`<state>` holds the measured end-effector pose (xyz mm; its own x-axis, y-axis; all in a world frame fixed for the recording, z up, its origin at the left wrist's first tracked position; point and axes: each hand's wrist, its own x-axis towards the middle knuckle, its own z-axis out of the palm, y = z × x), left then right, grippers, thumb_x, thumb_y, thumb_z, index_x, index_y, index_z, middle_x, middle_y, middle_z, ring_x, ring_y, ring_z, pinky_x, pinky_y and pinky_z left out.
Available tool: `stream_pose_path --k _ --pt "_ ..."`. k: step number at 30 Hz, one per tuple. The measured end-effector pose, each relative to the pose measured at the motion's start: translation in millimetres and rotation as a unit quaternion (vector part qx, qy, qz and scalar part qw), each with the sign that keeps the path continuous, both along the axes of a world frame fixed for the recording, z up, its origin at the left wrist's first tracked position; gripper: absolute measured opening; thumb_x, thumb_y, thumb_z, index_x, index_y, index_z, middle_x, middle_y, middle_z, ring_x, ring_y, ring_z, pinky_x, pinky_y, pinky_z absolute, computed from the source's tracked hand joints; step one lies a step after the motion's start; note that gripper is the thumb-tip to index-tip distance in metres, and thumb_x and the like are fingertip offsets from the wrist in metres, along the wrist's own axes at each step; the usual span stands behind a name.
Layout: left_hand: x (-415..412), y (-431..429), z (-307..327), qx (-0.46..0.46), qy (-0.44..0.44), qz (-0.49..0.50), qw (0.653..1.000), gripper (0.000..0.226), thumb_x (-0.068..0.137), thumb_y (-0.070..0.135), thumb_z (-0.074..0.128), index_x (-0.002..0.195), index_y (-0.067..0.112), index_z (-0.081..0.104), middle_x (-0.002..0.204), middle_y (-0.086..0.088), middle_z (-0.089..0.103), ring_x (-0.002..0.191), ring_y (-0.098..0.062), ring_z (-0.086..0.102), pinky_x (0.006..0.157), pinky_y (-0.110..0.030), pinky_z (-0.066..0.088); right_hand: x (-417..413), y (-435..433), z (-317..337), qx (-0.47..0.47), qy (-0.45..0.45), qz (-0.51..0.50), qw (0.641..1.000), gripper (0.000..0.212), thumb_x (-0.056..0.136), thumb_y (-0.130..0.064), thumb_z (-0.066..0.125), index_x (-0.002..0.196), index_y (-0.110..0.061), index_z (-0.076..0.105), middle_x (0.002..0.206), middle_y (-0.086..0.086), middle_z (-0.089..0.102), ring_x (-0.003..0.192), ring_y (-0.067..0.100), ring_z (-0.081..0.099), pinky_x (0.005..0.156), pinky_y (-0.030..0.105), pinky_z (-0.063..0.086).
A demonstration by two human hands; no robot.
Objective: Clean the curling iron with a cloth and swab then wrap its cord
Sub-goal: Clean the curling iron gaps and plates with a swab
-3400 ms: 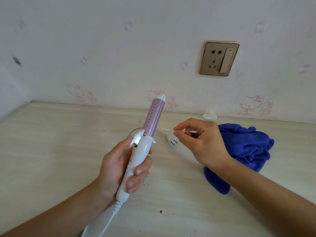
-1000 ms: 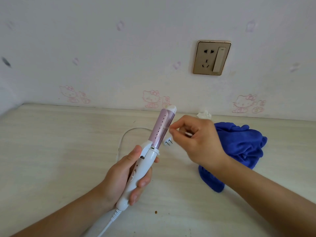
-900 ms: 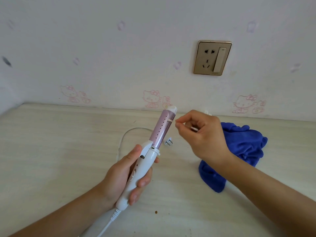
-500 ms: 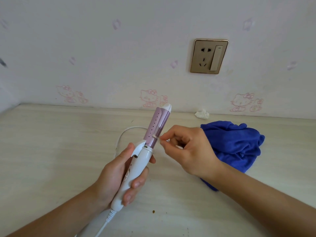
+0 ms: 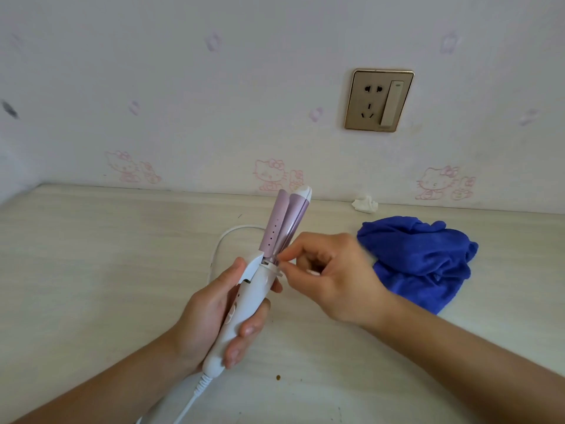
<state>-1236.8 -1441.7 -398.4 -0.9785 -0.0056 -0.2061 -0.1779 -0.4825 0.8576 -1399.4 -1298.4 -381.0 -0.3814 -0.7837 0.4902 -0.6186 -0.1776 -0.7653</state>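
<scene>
Swab [image 5: 313,272] at curling iron [image 5: 244,301] hinge (Hello Kitty wallpaper [image 5: 270,175] behind)

Your left hand [image 5: 214,313] grips the white handle of the curling iron [image 5: 247,298]. The thumb stretches up along its left side and the fingers curl round the right side with their tips showing. Your left forearm comes in from the lower left corner and slants up toward the middle. Your right hand [image 5: 333,276] pinches the swab [image 5: 312,272] between thumb and forefinger, with the other fingers curled into the palm and the back of the hand facing up. Your right forearm reaches in from the lower right edge, wrist nearly straight. Your hands are close beside each other.
</scene>
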Motion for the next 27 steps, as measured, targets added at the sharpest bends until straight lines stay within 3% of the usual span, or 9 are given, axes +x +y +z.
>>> stream_pose_path --k 5,7,9,14,16,21,24,27 --pt "-2.1 2.3 1.4 0.000 0.001 0.001 1.000 0.067 0.094 0.067 0.044 0.114 0.006 0.065 0.057 -0.009 0.045 0.028 -0.014 0.047 0.033 -0.019 0.041 -27.5 -2.2 13.4 -0.043 -0.028 -0.098 0.994 0.017 0.088 -0.008 0.072 0.082 -0.024 0.073 0.055 -0.010 0.059 0.046 0.002 0.045 0.048 0.016 0.037" --pt "-2.1 3.5 1.4 -0.001 -0.001 0.002 1.000 0.067 0.095 0.066 0.040 0.114 0.006 0.065 0.057 -0.010 0.045 0.028 -0.014 0.047 0.033 -0.019 0.041 -37.1 -3.4 17.7 -0.049 -0.056 -0.126 0.989 0.017 0.089 -0.009 0.072 0.081 -0.025 0.074 0.056 -0.001 0.061 0.046 0.005 0.044 0.047 0.017 0.037" --pt "-1.7 3.4 1.5 -0.005 -0.004 0.008 1.000 0.067 0.095 0.066 0.039 0.113 0.007 0.066 0.057 -0.010 0.044 0.027 -0.015 0.046 0.033 -0.019 0.040 -33.7 -3.8 16.0 -0.042 -0.055 -0.116 0.991 0.015 0.088 -0.011 0.072 0.082 -0.024 0.074 0.055 0.003 0.060 0.046 0.005 0.044 0.048 0.018 0.038" --pt "-0.3 3.3 1.3 -0.009 0.000 0.018 1.000 0.065 0.095 0.064 0.037 0.107 0.009 0.068 0.055 -0.009 0.044 0.026 -0.014 0.046 0.033 -0.018 0.039 2.2 -1.6 -1.4 -0.015 0.011 -0.016 1.000 0.012 0.087 -0.012 0.070 0.083 -0.023 0.070 0.052 -0.010 0.055 0.045 0.004 0.040 0.052 0.011 0.035" --pt "-1.3 4.4 1.6 -0.019 0.000 0.015 1.000 0.065 0.095 0.065 0.037 0.109 0.009 0.068 0.056 -0.008 0.045 0.027 -0.014 0.046 0.033 -0.018 0.039 -7.8 -1.5 4.2 -0.025 0.017 -0.041 0.999 0.013 0.087 -0.008 0.071 0.082 -0.021 0.072 0.055 -0.007 0.057 0.046 0.010 0.044 0.051 0.015 0.037" --pt "-2.3 5.7 0.6 -0.026 0.000 0.010 1.000 0.067 0.095 0.067 0.039 0.111 0.007 0.065 0.058 -0.009 0.047 0.028 -0.014 0.048 0.033 -0.019 0.041 -40.2 -5.9 20.0 -0.062 -0.066 -0.145 0.985 0.018 0.089 -0.006 0.073 0.081 -0.022 0.075 0.055 0.005 0.061 0.049 0.010 0.045 0.049 0.022 0.037" --pt "-0.7 4.1 -1.2 -0.036 -0.002 0.023 0.999 0.067 0.095 0.068 0.039 0.110 0.008 0.066 0.058 -0.008 0.047 0.028 -0.014 0.047 0.034 -0.019 0.040 -16.3 -6.5 5.4 -0.038 -0.042 -0.082 0.995 0.015 0.087 -0.010 0.071 0.082 -0.023 0.073 0.051 -0.008 0.053 0.047 0.002 0.040 0.051 0.016 0.036" --pt "-0.5 3.8 -0.7 -0.043 0.000 0.028 0.999 0.067 0.093 0.070 0.041 0.108 0.010 0.067 0.058 -0.008 0.046 0.028 -0.015 0.046 0.034 -0.019 0.040 0.7 -3.0 -0.5 -0.020 0.010 -0.036 0.999 0.012 0.087 -0.010 0.072 0.084 -0.023 0.073 0.053 -0.004 0.055 0.046 0.006 0.042 0.050 0.016 0.036"
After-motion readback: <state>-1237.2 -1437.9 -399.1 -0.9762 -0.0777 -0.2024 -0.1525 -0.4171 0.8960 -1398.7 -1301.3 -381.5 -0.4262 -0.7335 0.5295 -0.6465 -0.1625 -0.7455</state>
